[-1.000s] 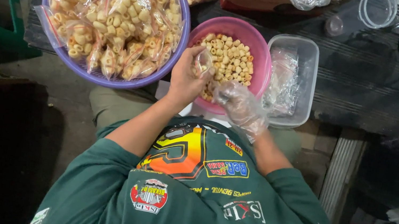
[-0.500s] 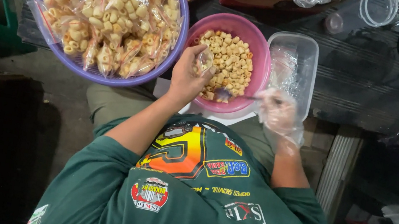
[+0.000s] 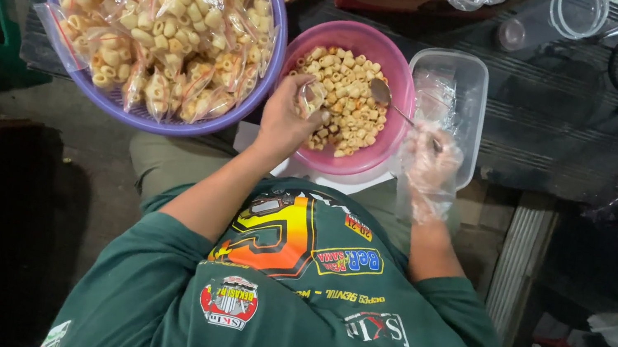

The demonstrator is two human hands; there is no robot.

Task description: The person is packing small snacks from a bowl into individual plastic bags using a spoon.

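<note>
**Dim floor stall, snack bagging mid-scoop**

Nearest, left hand (image 3: pixel 284 121) pinching small clear bag (image 3: pixel 311 99) open; gloved right hand (image 3: pixel 428 162) gripping spoon (image 3: pixel 388 101), bowl-end over pink bowl (image 3: pixel 404 81) of snack rings (image 3: pixel 342 100). Beyond, purple basin (image 3: pixel 272 67) of filled packets (image 3: pixel 156 10). Probably next: careful tip into bag mouth.

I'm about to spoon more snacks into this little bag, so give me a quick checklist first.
1. Left hand holds small bag over pink bowl: ok.
2. Bag mouth open: cannot tell.
3. Gloved right hand grips spoon: ok.
4. Spoon loaded: not ok, it looks empty.
5. Snacks left in bowl: ok.
6. Room in purple basin for another bag: not ok, heaped full.
</note>
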